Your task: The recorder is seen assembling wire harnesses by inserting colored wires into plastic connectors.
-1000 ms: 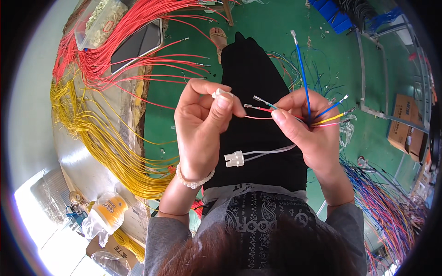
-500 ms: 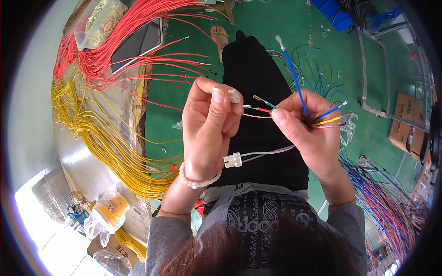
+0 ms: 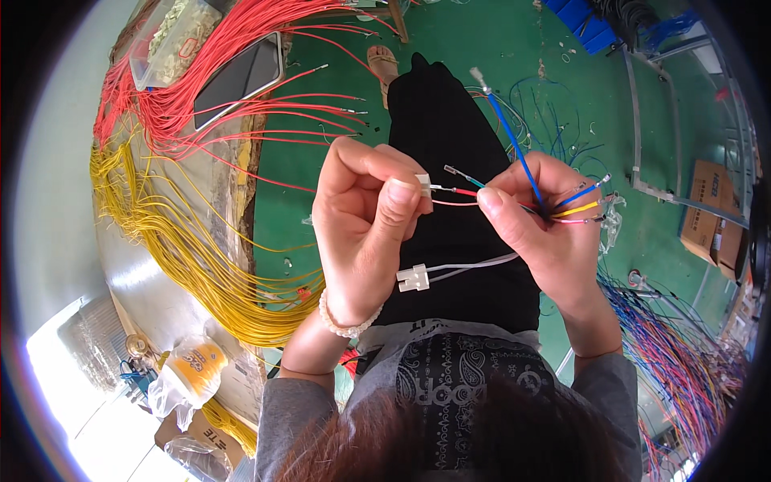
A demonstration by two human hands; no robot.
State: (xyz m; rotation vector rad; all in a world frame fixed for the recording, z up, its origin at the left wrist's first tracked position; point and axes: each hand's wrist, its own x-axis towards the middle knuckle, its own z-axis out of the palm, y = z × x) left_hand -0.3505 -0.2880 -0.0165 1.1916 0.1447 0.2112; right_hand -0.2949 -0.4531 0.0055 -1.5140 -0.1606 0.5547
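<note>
Left hand (image 3: 361, 221) and right hand (image 3: 550, 229) face each other mid-frame

At centre, the left hand pinches one white connector (image 3: 423, 184), partly hidden, its long axis hard to make out; one red wire (image 3: 464, 192) points left at it, but whether it enters cannot be told. The right hand grips that wire, two blue wires (image 3: 512, 130), one yellow wire (image 3: 578, 210) and others. Just below centre, one pale connector (image 3: 414, 278) points left, near level.

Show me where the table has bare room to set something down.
The widest bare table patch lies between the yellow wires and the orange-and-white bag. The far end is crowded: red wires, phone, tub.
</note>
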